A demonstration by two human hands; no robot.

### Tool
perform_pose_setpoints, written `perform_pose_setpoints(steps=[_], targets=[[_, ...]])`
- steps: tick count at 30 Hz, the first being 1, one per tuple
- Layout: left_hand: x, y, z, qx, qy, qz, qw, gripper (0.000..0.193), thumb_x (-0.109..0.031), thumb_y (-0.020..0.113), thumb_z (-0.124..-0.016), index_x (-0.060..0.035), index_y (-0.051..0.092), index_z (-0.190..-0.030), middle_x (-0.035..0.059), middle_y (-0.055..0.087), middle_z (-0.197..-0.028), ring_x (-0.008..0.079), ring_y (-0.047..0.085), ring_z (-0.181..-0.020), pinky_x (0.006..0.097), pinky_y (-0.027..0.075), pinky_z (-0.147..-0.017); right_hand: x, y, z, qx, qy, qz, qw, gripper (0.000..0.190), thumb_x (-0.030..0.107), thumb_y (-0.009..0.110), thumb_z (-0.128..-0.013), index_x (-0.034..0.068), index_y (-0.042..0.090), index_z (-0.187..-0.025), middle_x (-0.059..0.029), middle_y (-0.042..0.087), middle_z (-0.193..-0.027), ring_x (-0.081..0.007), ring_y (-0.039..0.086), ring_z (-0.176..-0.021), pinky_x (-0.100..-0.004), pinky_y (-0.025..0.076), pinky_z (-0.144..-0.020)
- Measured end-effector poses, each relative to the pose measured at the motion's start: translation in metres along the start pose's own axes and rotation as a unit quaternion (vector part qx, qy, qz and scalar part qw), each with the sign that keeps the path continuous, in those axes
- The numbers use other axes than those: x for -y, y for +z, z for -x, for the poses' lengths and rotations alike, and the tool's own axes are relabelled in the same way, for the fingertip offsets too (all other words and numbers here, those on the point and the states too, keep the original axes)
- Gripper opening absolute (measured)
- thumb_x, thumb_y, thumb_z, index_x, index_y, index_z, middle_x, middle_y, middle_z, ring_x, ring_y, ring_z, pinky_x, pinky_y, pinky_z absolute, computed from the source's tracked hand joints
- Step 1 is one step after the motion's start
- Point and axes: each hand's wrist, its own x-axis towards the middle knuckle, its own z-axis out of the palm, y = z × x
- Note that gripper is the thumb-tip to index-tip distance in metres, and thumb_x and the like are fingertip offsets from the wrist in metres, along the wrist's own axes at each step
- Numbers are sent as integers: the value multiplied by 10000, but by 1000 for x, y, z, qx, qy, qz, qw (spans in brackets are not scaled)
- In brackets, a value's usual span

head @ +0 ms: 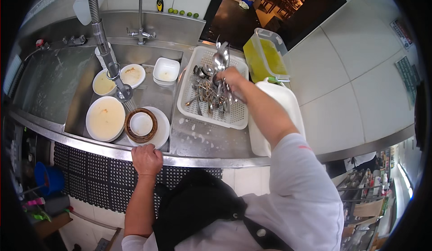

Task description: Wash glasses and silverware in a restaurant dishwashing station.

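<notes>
My right hand (233, 79) is closed around a bunch of metal cutlery (220, 59), spoons among it, above a white perforated plastic basket (239, 118). More forks and spoons (206, 94) lie heaped in that basket under the hand. My left hand (147, 158) rests with its fingers curled over the steel sink's front edge (111, 154). Just beyond it sits a white plate (164, 126) bearing a round brown steamer-like ring (154, 131) with a small white bowl (141, 123) inside. Water sprays from the pre-rinse spray head (124, 93) near them.
Stacked soiled plates (105, 118), an oval dish (133, 75) and square white bowls (166, 69) stand in the sink. Left is a water-filled basin (50, 85). A clear tub of yellow-green liquid (266, 57) and a white plastic container (280, 95) flank the basket's right.
</notes>
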Motion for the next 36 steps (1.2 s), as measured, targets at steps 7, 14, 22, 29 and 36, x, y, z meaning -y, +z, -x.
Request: perform_pose_setpoints(steps=[7, 14, 22, 29, 36], targets=[[-2, 3, -3, 25, 5, -1, 1000, 83, -163, 600, -750, -88, 618, -721, 101, 633, -729, 323, 589, -743, 464, 429, -816, -59, -32, -31, 65, 40, 9, 997, 294, 186, 780, -781, 1, 709, -998, -104, 697, -943, -223, 659, -791, -432, 509, -679], [-8, 7, -9, 69, -20, -20, 997, 150, -166, 572, -756, -82, 681, -817, 88, 653, -776, 320, 587, -765, 456, 423, -844, -89, -237, -115, -350, -100, 327, 872, 532, 409, 690, -895, -14, 674, -1217, -250, 670, -1223, -387, 596, -1222, -437, 448, -1068], [-15, 9, -18, 133, -45, -46, 989, 168, -173, 550, -751, -77, 670, -819, 110, 648, -789, 345, 562, -746, 463, 417, -828, -203, -269, -240, -117, 67, 453, 881, 484, 370, 665, -895, 5, 682, -1212, -251, 657, -1261, -367, 625, -1180, -466, 495, -993], [-17, 14, -24, 147, -39, -30, 988, 216, -175, 520, -734, -72, 652, -869, 112, 611, -765, 347, 537, -730, 460, 402, -820, -231, -263, -298, -17, 81, 443, 893, 516, 404, 670, -885, 21, 680, -1230, -236, 650, -1283, -353, 617, -1192, -461, 487, -1000], [-18, 13, -29, 160, -35, -32, 986, 250, -196, 510, -748, -68, 653, -908, 115, 629, -811, 343, 543, -755, 452, 390, -823, -218, -234, -314, 31, 82, 430, 899, 548, 438, 675, -875, 37, 679, -1248, -221, 642, -1305, -339, 609, -1203, -457, 480, -1007]])
